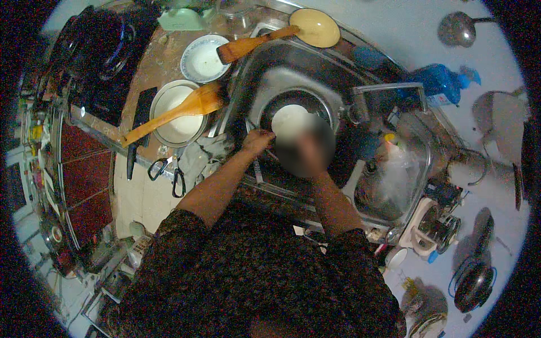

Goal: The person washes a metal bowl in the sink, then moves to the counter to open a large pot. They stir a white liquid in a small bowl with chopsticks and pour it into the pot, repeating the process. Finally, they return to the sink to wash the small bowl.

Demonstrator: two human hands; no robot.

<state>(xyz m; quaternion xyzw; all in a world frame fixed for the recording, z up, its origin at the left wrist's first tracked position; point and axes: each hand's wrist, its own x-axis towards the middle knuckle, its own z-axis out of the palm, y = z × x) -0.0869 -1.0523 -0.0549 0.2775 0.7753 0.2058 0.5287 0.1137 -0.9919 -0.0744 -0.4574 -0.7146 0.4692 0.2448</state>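
Note:
My left hand point(257, 143) grips the left rim of a round white dish point(289, 117) over the left basin of a stainless steel sink point(281, 78). A round blur covers the dish's lower right part and most of my right hand point(310, 152), which lies over or in the dish; its fingers are not clear. Left of the basin stand a white bowl point(203, 63) with a patterned rim and a larger round container point(159, 110) with white inside. A wooden spatula point(179, 109) lies across the container, and another point(249, 46) spans from the bowl to a yellow plate point(315, 27).
Black-handled scissors point(172, 169), a black-handled knife point(132, 158) and a grey cloth point(196, 158) lie at the counter's front edge. The faucet point(386, 86) reaches over the sink's middle. The right basin point(386, 186) holds a plastic bag. A blue bottle point(437, 82) lies behind.

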